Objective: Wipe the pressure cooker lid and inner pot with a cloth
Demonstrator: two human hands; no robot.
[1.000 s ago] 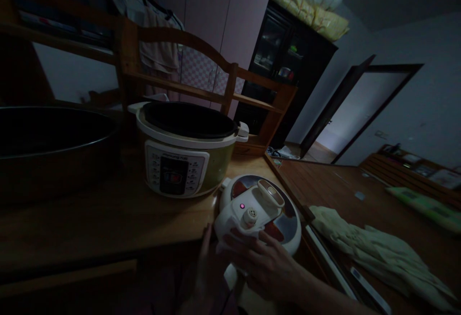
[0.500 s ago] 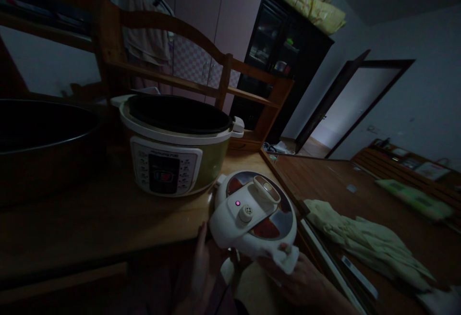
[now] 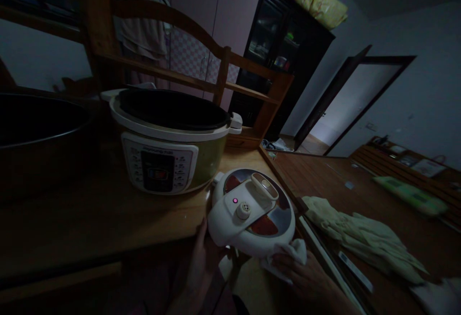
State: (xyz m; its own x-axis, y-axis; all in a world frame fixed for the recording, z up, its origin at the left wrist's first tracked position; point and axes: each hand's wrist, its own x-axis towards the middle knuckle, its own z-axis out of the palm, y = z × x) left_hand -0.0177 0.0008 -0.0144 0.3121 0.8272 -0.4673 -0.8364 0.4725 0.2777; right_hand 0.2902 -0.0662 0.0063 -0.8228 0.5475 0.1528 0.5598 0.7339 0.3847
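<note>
A round white pressure cooker lid [image 3: 230, 228], with a dark patterned top, a handle and a round valve, lies tilted at the table's front right edge. My left hand [image 3: 203, 264] grips its near left side, thumb up and the other fingers mostly hidden in shadow. In my right hand [image 3: 302, 272] is a crumpled white cloth [image 3: 297, 250], pressed against the lid's near right rim. Behind and left of the lid stands the pressure cooker body [image 3: 211, 159], greenish with a white control panel. Its dark inner pot [image 3: 173, 108] shows from above, uncovered.
A large dark pot [image 3: 43, 156] stands at the left on the wooden table [image 3: 173, 219]. A wooden shelf back [image 3: 151, 10] rises behind the cooker. Pale cloth [image 3: 353, 233] lies at the right, beside a white remote-like object [image 3: 356, 272].
My right hand and the cloth have shifted slightly right along the lid's rim. My left hand stays at the lid's left side. The view has moved a little.
</note>
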